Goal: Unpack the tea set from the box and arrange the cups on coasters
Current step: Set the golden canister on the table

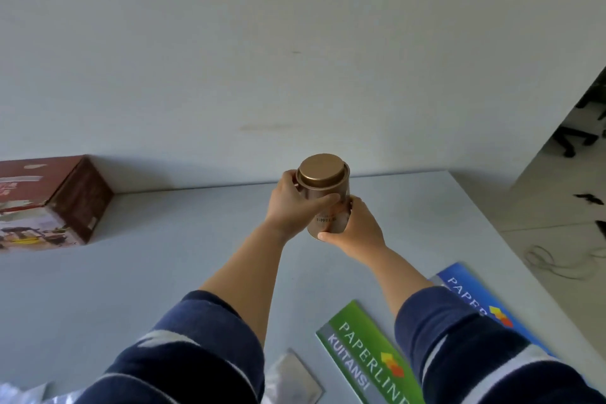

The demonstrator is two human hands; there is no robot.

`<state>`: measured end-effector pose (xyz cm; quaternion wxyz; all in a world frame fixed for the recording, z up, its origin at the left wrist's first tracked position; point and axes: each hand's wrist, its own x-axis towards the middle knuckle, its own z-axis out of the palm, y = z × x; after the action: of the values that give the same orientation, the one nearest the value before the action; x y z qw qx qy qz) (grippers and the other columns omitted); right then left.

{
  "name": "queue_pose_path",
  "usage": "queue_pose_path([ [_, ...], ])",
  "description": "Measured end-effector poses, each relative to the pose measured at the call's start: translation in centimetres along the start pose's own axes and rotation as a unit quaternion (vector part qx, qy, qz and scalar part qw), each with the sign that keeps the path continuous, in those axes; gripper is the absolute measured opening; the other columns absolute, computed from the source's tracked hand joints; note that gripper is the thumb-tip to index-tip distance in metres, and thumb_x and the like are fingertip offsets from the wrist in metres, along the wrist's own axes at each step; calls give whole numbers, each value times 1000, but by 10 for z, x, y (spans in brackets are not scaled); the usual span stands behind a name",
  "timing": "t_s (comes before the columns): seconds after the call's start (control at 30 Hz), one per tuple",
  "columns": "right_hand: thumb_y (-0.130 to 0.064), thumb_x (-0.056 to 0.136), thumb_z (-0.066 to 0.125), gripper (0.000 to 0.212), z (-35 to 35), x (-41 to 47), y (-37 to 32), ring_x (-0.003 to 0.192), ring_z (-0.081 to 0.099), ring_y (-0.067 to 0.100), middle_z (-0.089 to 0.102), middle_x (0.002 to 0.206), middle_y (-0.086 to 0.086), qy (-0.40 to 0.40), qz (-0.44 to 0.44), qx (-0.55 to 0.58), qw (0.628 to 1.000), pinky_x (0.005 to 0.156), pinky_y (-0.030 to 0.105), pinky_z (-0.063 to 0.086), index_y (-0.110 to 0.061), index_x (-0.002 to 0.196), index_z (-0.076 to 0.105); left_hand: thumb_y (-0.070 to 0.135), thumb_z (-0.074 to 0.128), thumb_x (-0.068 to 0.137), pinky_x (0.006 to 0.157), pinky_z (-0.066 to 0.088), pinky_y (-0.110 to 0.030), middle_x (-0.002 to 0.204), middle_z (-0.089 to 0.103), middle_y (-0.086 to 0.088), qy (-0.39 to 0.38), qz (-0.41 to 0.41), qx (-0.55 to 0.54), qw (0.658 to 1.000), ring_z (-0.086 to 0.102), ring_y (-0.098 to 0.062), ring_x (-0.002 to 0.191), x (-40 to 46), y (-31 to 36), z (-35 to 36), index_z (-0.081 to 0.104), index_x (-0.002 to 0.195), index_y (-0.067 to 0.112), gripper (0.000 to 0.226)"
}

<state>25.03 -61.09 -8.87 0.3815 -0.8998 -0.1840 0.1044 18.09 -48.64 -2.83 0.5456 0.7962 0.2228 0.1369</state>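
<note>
A bronze-coloured round tin [324, 187] with a flat lid is held up above the grey table [196, 239], near its far edge. My left hand [292, 203] grips the tin's upper part just below the lid, thumb across the front. My right hand [357, 229] grips the tin's lower part from the right and underneath. A dark red printed box [62, 203] lies on the table at the far left against the wall. No cups or coasters are in view.
A green booklet [367, 351] and a blue booklet [472, 298] lie near the front right of the table. A silvery packet [292, 377] sits at the front centre, crinkled plastic [19, 393] at the front left. Beyond the right edge is floor with cables.
</note>
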Motion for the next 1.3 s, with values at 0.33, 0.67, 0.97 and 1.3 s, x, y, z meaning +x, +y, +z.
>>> queue_pose_path([
  [0.33,-37,62,84,82,-5,128,75,111,60,18,58,124,-5,-1,21,26,999,86,30,50,-22,129,40,27,88,64,83,38,-17,118,55,11,28,-6,-4,1000,51,-5,109,115,-22,97,45,125,21,75],
  [0.67,-36,63,82,75,0,177,99,112,59,20,60,122,-4,-6,40,47,998,85,32,51,-22,126,42,27,88,63,87,40,-19,120,56,7,56,7,10,998,51,-6,113,164,-36,127,44,126,21,77],
  [0.97,-44,56,83,105,-1,181,85,120,55,26,57,130,2,-13,62,2,998,95,43,51,-23,143,27,25,86,67,92,39,-20,127,52,5,48,-9,16,999,50,-10,120,172,-32,129,38,134,18,83],
  [1.3,-27,85,69,97,-13,105,62,140,33,30,28,155,10,-67,105,-111,986,110,41,37,-16,153,1,43,54,93,103,35,-33,155,25,3,-7,20,215,976,35,-18,136,113,-30,80,21,148,17,69],
])
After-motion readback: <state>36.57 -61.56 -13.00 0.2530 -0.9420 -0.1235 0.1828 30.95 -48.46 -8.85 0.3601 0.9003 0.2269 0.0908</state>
